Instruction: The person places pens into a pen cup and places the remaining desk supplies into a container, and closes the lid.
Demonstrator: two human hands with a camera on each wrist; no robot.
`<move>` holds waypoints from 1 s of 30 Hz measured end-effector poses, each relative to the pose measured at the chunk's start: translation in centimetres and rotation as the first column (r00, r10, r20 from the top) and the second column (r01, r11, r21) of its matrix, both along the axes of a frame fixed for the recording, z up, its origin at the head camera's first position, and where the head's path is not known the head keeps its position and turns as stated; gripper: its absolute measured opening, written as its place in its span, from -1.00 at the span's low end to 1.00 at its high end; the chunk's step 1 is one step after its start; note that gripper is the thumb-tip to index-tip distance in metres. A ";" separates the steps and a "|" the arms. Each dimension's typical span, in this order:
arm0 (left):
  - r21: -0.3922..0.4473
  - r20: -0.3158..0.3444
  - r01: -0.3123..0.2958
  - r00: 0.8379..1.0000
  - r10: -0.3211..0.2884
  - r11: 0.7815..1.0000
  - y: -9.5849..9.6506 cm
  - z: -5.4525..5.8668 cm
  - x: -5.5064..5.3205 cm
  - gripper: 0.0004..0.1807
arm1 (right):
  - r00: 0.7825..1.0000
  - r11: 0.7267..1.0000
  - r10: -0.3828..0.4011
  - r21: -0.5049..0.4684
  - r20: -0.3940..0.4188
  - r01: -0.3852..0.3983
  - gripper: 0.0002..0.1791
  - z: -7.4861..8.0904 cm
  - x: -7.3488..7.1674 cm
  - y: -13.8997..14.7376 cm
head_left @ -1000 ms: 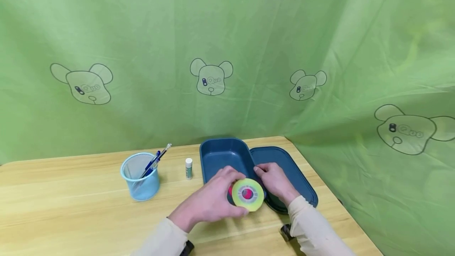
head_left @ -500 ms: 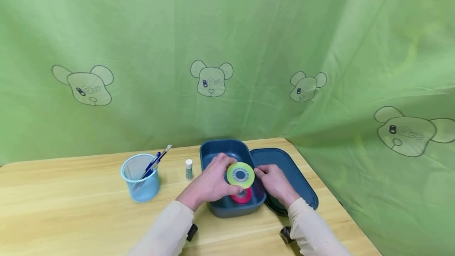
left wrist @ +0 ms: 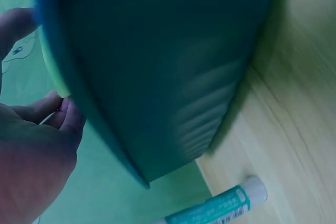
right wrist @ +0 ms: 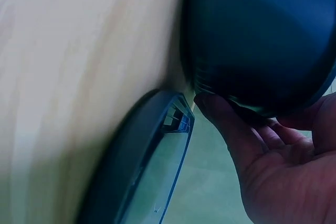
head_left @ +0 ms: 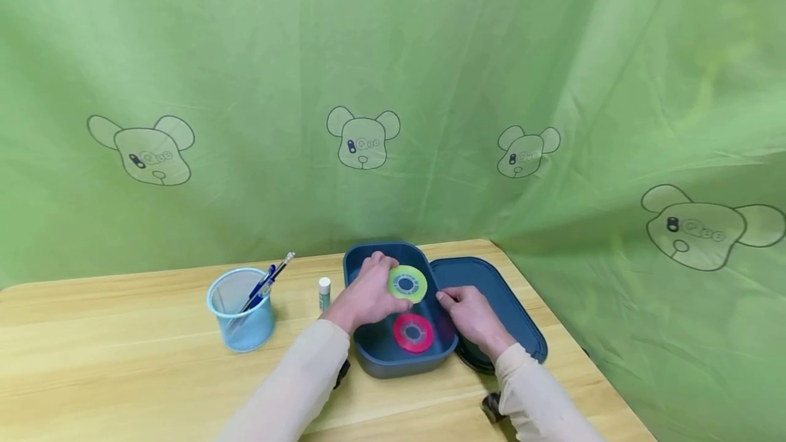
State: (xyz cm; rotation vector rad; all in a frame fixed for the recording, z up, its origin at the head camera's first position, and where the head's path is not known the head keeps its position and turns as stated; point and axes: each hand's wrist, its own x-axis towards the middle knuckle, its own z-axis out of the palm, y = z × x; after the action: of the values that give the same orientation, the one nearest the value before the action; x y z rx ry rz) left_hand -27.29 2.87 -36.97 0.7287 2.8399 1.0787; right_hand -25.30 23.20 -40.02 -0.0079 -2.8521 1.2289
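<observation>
A dark blue rectangular box (head_left: 405,370) stands on the table, its inside facing up. Between thumb and fingers, my left hand (head_left: 367,295) grips a yellow-green roll of tape (head_left: 420,285) inside or just over the box opening. A pink-red roll of tape (head_left: 402,334) lies in the near end of the box. My right hand (head_left: 473,318) pinches the box's right rim. In the left wrist view the box wall (left wrist: 157,77) hides most of the yellow-green roll. The right wrist view has the fingers (right wrist: 236,135) at the box edge.
The dark blue lid (head_left: 510,305) lies right of the box, partly beneath the right hand. Left of the box stands a glue stick (head_left: 324,292). Farther left is a light blue mesh pen cup (head_left: 248,329) holding pens (head_left: 264,288). A green curtain (head_left: 368,53) hangs behind.
My left hand has carried the yellow-green roll away from me, from the box's near end towards its middle, uncovering the pink-red roll. The right hand has stayed at the rim.
</observation>
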 end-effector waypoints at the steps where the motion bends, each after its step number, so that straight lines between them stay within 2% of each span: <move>1: 0.000 0.001 -0.005 1.000 0.005 1.000 0.2 -0.2 -0.2 -0.23 | 1.000 1.000 -0.001 0.000 0.000 0.001 -0.74 0.0 0.0 0.0; 11: -0.117 -0.041 -0.057 0.998 0.053 0.991 1.1 -0.8 -1.4 -0.23 | 1.000 0.999 0.000 -0.040 0.015 0.001 -0.73 -0.1 0.0 -0.2; 19: -0.124 -0.034 -0.064 0.998 0.060 0.990 1.5 -1.5 -1.4 -0.25 | 1.000 0.999 -0.003 -0.041 0.013 0.003 -0.75 0.0 0.2 0.0; 26: -0.185 -0.060 -0.074 0.996 0.064 0.980 2.0 -1.9 -1.6 -0.25 | 1.000 1.000 -0.014 -0.024 0.005 0.014 -0.75 -0.2 0.1 -0.1; 30: -0.196 -0.039 -0.069 0.997 0.062 0.978 2.2 -2.2 -1.8 -0.23 | 1.000 0.999 -0.018 -0.033 0.008 0.018 -0.73 -0.2 0.2 0.0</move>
State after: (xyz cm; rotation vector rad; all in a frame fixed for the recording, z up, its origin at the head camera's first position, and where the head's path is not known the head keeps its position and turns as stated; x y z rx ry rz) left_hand -29.07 5.09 -39.16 0.6469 2.9610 0.7821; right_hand -25.06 23.15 -40.20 -0.0393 -2.8320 1.2752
